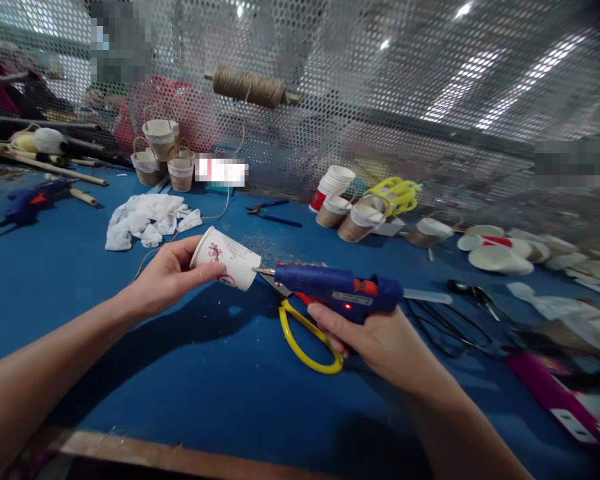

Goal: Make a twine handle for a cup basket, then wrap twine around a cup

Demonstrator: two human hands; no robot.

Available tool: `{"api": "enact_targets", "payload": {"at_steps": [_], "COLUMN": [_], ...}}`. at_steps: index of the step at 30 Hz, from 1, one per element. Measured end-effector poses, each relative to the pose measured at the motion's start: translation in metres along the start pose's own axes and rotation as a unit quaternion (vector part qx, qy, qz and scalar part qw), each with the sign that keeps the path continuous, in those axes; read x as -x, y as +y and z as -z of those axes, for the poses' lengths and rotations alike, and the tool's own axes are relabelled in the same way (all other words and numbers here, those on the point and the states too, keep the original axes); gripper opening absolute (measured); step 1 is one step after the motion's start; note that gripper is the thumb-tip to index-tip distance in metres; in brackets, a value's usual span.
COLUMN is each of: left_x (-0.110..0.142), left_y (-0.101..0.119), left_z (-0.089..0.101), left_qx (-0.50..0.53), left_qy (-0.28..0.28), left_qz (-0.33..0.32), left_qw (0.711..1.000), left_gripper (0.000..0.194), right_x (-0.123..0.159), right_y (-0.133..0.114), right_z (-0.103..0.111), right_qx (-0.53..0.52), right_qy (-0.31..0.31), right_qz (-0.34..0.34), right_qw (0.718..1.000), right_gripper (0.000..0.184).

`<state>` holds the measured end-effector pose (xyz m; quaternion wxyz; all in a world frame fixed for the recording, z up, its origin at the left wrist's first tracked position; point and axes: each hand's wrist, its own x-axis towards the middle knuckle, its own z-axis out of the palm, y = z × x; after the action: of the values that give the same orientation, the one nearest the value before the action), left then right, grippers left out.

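A white paper cup (229,259) with red and dark print lies on its side in the air, its base turned right. My left hand (183,273) is closed around its rim end, thumb on the near wall. My right hand (353,330) grips a blue hot glue gun (325,280) with a glowing red light and a clear glue stick (427,295) out of its back. The metal nozzle is at the cup's base edge; whether it touches I cannot tell. Yellow-handled scissors (310,347) lie on the blue table beneath the gun, their blades partly hidden.
Behind the cup are crumpled white cloth strips (147,217) and pliers (275,217). Twine-wrapped cups (360,223) and stacked paper cups (333,183) line the perforated metal screen (290,140). A twine spool (249,87) hangs there. Another glue gun (35,200) lies left, a purple power strip (555,400) right.
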<state>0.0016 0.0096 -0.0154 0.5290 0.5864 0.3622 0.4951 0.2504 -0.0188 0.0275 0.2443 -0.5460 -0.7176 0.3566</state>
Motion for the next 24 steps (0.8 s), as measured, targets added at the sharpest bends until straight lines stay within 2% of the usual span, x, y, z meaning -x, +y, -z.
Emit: {"api": "enact_targets", "payload": {"at_steps": [5, 14, 22, 24], "left_x": [0.0008, 0.0003, 0.0007, 0.0006], "left_y": [0.0010, -0.0004, -0.0021, -0.0025], "left_z": [-0.0009, -0.0004, 0.0003, 0.0003], "left_qx": [-0.008, 0.003, 0.022, 0.026], "left_qy": [0.006, 0.003, -0.001, 0.002], "left_qz": [0.006, 0.000, 0.006, 0.011], "left_qw": [1.000, 1.000, 1.000, 1.000], "left_gripper": [0.017, 0.016, 0.016, 0.017], "right_x": [-0.0024, -0.0025, -0.0036, -0.0032], "right_y": [0.0080, 0.0062, 0.0081, 0.0067], "right_z": [0.0002, -0.0005, -0.0004, -0.0008], "right_qx": [-0.014, -0.034, -0.051, -0.052], "right_qy": [0.015, -0.051, -0.014, -0.024], "right_qz": [0.023, 0.019, 0.014, 0.012], "right_qw": [1.000, 0.998, 0.998, 0.998], "right_gripper": [0.030, 0.028, 0.028, 0.029]}}
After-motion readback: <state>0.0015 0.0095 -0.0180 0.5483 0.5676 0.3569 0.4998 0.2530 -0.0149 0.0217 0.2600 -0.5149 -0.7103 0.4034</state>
